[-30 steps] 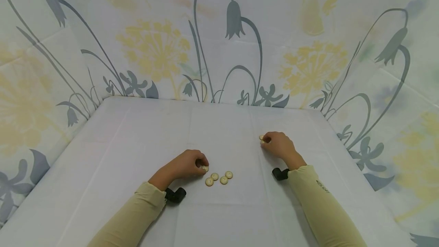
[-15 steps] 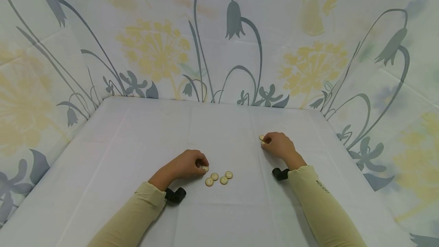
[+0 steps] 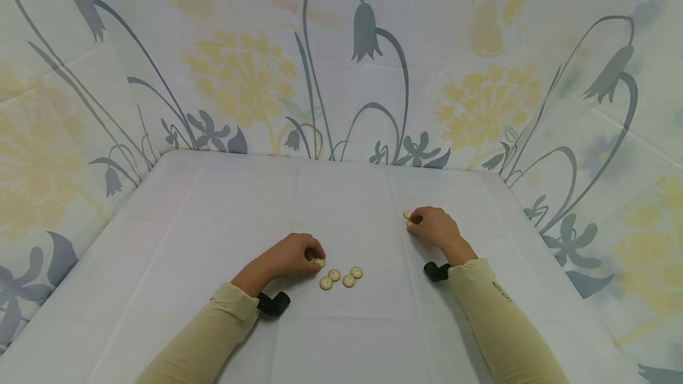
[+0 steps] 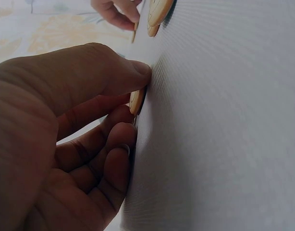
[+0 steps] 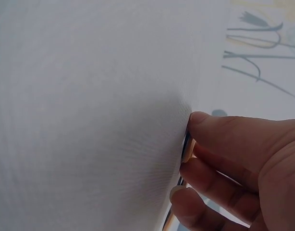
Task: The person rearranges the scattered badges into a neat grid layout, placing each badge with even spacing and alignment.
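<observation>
My left hand (image 3: 288, 255) is down at the white tabletop, pinching a round cream-coloured button (image 3: 319, 262) between thumb and fingers. In the left wrist view, that button's rim (image 4: 135, 101) shows below the thumb, close to the cloth. Farther back on the right, my right hand (image 3: 434, 227) pinches a similar button (image 3: 409, 223), mostly covered by the fingertips. Just beyond it lies another button (image 3: 407, 214). In the right wrist view, a thin edge of the pinched button (image 5: 188, 151) appears between thumb and fingers.
Two pairs of buttons lie between the hands, a left pair (image 3: 326, 282) and a right pair (image 3: 348, 280). A white cloth covers the table (image 3: 341, 348). Flower-printed fabric (image 3: 341, 76) encloses the back and sides. Black wrist cameras (image 3: 274, 304) sit under both wrists.
</observation>
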### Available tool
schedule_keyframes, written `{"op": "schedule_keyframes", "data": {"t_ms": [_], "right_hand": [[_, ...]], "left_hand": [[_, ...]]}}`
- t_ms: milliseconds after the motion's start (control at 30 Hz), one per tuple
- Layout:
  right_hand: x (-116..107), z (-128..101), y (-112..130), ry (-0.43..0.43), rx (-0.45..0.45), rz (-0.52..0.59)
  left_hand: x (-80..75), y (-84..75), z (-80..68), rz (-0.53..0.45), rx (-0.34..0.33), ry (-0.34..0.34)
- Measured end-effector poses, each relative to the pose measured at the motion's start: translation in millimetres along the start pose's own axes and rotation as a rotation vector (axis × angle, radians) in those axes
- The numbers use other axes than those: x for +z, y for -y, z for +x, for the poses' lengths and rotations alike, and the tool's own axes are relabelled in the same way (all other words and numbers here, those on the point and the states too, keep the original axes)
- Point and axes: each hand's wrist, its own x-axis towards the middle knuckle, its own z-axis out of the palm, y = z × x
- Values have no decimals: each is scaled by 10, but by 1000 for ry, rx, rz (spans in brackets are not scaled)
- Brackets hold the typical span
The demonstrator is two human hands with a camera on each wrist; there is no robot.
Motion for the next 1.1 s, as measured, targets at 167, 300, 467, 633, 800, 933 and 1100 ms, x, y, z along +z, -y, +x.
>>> {"op": "schedule_keyframes", "data": {"t_ms": [167, 300, 467, 633, 800, 933, 1100], "right_hand": [[2, -2, -5, -3, -4, -2], [4, -19, -9, -10, -3, 2], [0, -48, -2, -22, -2, -1], [-24, -95, 20, -34, -10, -6], [-38, -140, 56, -38, -31, 7], [-40, -176, 104, -42, -50, 36], [-34, -212, 172, -35, -71, 34]], "left_hand": [[3, 0, -2, 8, 10, -1], [3, -10, -10, 6, 15, -1], [2, -14, -11, 7, 15, -2], [1, -15, -10, 16, 20, -5], [-5, -30, -20, 9, 14, -6], [-6, -38, -25, 8, 13, -8], [-5, -36, -25, 5, 11, -5]]}}
